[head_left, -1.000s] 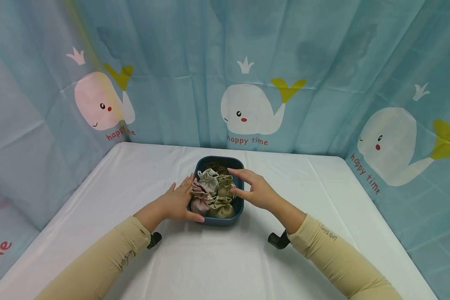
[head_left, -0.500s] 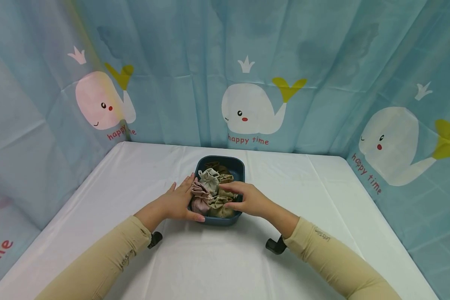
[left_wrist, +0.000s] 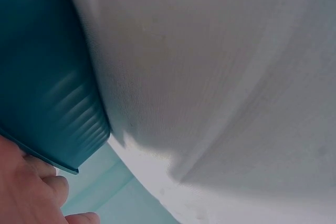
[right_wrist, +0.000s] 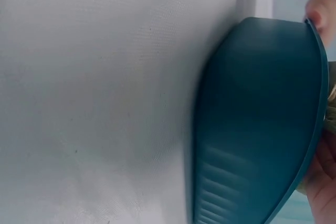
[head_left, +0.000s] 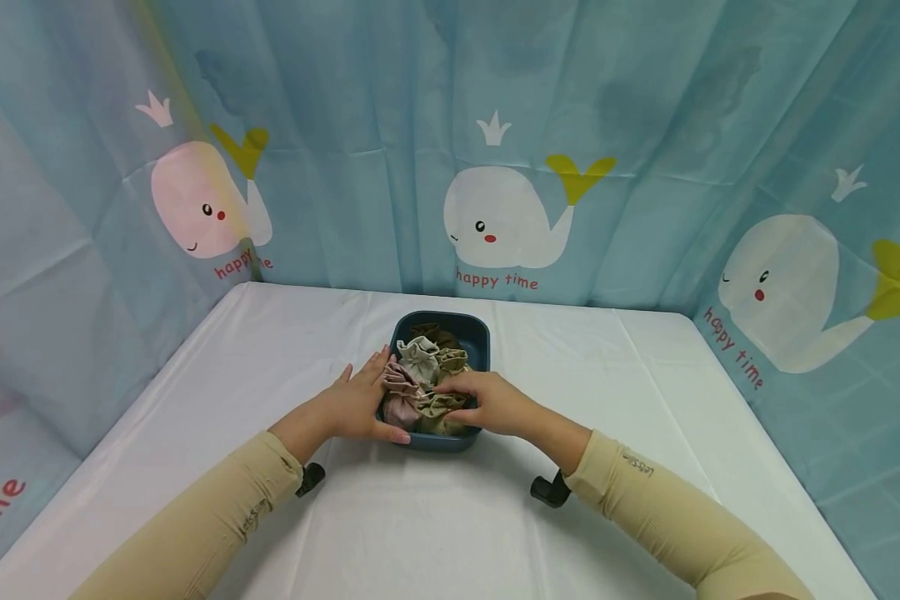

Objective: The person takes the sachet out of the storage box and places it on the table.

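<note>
A dark blue plastic basket [head_left: 477, 342] holds several small drawstring cloth pouches. Over its left rim lies my left hand [head_left: 352, 407], fingers straight along the side and thumb at the front corner. My right hand [head_left: 498, 403] reaches over the right rim, with thumb and fingers pinching the gathered neck of a light green pouch [head_left: 431, 408] at the front. Beside that one sit a pink pouch [head_left: 401, 410] and a white pouch [head_left: 417, 358]; an olive pouch [head_left: 452, 358] is partly covered by my right hand. In the right wrist view the basket wall [right_wrist: 252, 108] hides most of the contents.
The basket stands on a table with a white cloth [head_left: 420, 525]. A light blue curtain [head_left: 345, 208] printed with whales surrounds the table at the back and sides. Black wrist camera mounts [head_left: 551, 490] hang below both forearms.
My right hand has come from the basket's right side, leftward and down toward the front, and its fingers have closed on the light green pouch. The left hand has stayed at the rim.
</note>
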{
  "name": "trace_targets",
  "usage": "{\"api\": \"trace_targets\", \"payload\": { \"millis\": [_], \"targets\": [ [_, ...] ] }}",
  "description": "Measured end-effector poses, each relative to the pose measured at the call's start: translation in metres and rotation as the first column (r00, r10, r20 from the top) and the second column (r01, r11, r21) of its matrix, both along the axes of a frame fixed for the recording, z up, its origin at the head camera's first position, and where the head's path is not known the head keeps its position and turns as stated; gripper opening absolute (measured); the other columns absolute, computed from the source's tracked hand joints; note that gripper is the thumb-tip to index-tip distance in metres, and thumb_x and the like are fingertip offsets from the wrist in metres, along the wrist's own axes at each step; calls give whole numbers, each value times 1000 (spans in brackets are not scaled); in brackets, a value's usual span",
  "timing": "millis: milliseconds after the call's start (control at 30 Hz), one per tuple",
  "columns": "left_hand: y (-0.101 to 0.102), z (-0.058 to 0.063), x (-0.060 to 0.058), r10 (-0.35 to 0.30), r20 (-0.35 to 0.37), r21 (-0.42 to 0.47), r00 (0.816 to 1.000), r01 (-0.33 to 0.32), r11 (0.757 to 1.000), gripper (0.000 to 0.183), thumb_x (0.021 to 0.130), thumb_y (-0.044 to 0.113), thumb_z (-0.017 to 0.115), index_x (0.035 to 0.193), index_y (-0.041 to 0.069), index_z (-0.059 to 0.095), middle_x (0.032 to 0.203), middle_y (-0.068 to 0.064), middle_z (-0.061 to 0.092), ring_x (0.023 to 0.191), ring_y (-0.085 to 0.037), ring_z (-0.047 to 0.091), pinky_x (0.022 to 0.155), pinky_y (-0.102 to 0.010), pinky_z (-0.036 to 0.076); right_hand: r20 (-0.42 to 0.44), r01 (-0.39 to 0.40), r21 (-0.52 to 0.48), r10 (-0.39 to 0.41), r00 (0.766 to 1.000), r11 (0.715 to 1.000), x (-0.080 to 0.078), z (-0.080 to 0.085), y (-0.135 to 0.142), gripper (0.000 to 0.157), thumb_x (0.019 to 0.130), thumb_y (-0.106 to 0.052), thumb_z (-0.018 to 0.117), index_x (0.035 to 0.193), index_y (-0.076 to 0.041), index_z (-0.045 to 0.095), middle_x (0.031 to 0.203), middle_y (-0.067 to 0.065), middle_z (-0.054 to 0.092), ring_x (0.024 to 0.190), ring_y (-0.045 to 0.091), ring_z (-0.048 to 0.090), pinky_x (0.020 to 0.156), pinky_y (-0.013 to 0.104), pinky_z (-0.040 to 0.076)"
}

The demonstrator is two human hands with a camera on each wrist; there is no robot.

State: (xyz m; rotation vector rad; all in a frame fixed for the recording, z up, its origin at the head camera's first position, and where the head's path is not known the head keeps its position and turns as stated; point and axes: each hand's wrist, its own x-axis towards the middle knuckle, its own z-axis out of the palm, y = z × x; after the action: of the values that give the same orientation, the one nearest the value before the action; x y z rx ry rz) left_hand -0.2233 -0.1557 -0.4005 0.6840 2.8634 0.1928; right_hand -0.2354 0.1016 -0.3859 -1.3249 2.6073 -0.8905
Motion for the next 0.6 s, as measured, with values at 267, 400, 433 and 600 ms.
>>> {"api": "trace_targets", "payload": {
  "millis": [267, 400, 433, 600],
  "targets": [
    [0, 1, 0, -10, -7, 11, 1000, 10, 1000, 125, 61, 85, 46, 144, -4, 18, 152, -18, -6, 139, -33, 3, 103, -62, 11, -1, 78, 24, -78, 997, 997, -4, -1, -2, 19, 84, -15, 68, 103, -16, 68, 99, -5, 67, 90, 7, 59, 77, 25, 48],
    [-1, 1, 0, -10, -6, 13, 1000, 10, 1000, 125, 61, 85, 47, 144, -5, 16, 152, -18, -6, 139, -33, 3, 103, -62, 11, 20, 100, -8, -100, 995, 995, -3, 0, -3, 7, 83, -15, 68, 90, -17, 70, 83, -9, 65, 75, 3, 56, 65, 22, 47],
    [-1, 1, 0, -9, -5, 14, 1000, 10, 1000, 125, 61, 85, 47, 144, -5, 16, 152, -18, -7, 139, -33, 3, 103, -62, 11, 24, 107, -14, -106, 994, 994, -3, 0, -3, 6, 83, -15, 68, 88, -17, 70, 80, -10, 65, 72, 3, 55, 63, 21, 46],
    [-1, 1, 0, -7, -2, 6, 1000, 7, 1000, 126, 61, 85, 46, 144, -4, 15, 152, -17, -8, 139, -32, 2, 104, -61, 11, 25, 134, -28, -134, 991, 991, -2, 1, -5, 4, 82, -14, 69, 84, -16, 71, 75, -11, 64, 68, 1, 54, 59, 20, 46]
  ]
}}
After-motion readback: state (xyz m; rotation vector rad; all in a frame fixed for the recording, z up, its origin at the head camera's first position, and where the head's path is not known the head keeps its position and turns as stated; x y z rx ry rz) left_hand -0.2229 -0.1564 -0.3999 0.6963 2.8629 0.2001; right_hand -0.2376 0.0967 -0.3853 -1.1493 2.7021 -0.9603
